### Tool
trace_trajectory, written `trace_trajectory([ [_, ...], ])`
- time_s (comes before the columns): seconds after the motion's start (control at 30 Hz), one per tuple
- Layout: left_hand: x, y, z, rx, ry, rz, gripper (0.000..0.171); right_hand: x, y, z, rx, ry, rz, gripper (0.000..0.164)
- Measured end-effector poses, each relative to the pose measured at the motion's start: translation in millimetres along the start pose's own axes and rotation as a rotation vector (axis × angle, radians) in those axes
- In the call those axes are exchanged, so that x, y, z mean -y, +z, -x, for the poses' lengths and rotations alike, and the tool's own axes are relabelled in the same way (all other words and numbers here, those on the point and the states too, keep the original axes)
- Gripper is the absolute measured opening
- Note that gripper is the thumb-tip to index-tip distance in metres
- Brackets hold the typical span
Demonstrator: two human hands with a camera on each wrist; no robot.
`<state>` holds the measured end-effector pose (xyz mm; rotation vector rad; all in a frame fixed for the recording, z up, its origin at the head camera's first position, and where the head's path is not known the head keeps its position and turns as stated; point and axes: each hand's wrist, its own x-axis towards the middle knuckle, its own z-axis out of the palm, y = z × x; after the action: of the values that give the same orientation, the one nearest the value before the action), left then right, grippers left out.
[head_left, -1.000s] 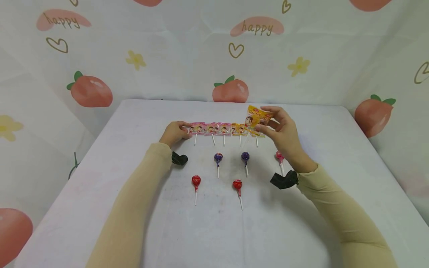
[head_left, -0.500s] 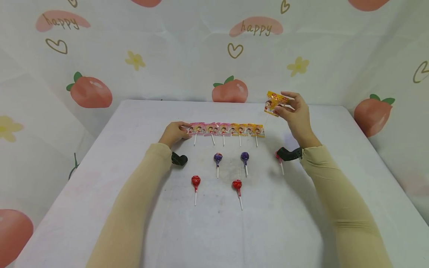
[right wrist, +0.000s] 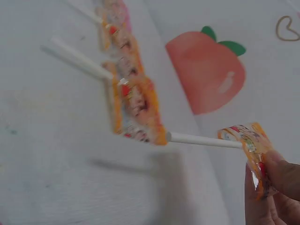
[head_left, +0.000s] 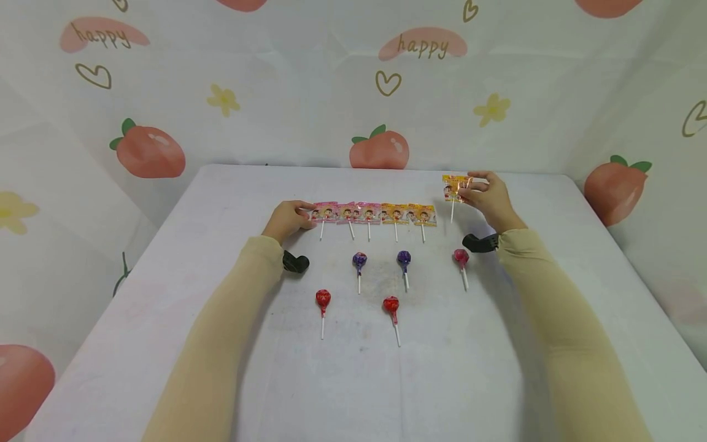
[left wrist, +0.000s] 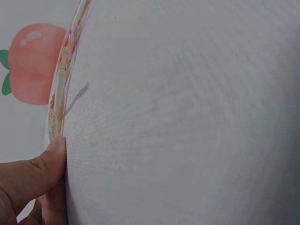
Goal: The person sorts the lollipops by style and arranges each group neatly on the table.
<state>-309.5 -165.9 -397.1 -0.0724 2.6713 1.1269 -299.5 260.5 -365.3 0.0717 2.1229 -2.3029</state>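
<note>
A row of flat-wrapped lollipops lies across the back of the table, pink wrappers at left and orange at right. My left hand (head_left: 288, 220) holds the left edge of the end pink-wrapped lollipop (head_left: 324, 212) between thumb and fingers; its thumb (left wrist: 55, 147) shows against the wrapper in the left wrist view. To the right of the row, my right hand (head_left: 491, 200) pinches another orange-wrapped lollipop (head_left: 453, 187) by its wrapper, raised off the table, stick pointing down toward me. Nearest to it in the row is the end orange-wrapped lollipop (head_left: 424, 215).
In front of the row lie two purple ball lollipops, one left (head_left: 359, 259) and one right (head_left: 404, 259), and a pink ball lollipop (head_left: 461, 258). Closer still are a left red lollipop (head_left: 323, 299) and a right red lollipop (head_left: 391, 305). A printed cloth (head_left: 309, 92) hangs behind the table.
My right hand has carried the orange-wrapped lollipop rightward from over the row, up, then down toward the table, turning it until its stick points down. My left hand has stayed put.
</note>
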Motion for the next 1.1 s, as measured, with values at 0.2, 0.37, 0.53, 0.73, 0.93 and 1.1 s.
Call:
trace_trajectory([
  [0.2,-1.9,0.0,1.6,0.006,-0.013,-0.007,0.049,-17.5,-3.7,-4.5,0.032,0.128,0.251,0.059],
  [0.37,-1.7,-0.3,0.8,0.004,-0.008,-0.01,0.049,-24.0,-5.6,-5.7,0.072,0.179,0.442,0.063],
  [0.53,-0.9,-0.2,0.9,0.01,-0.012,-0.017,0.049,-25.5,-6.2,-5.3,0.124,0.19,0.473,0.061],
  [0.73,-1.8,-0.8,1.6,0.004,-0.018,-0.01,0.049,-23.5,-5.0,-4.8,0.153,0.239,0.522,0.062],
  [0.93,-0.8,-0.7,0.9,0.008,-0.017,-0.004,0.049,-18.9,-3.3,-4.0,0.158,0.307,0.448,0.063],
  [1.1,-0.7,-1.0,1.6,0.004,-0.015,0.006,0.049,-13.5,-0.8,-2.0,0.157,0.361,0.391,0.067],
])
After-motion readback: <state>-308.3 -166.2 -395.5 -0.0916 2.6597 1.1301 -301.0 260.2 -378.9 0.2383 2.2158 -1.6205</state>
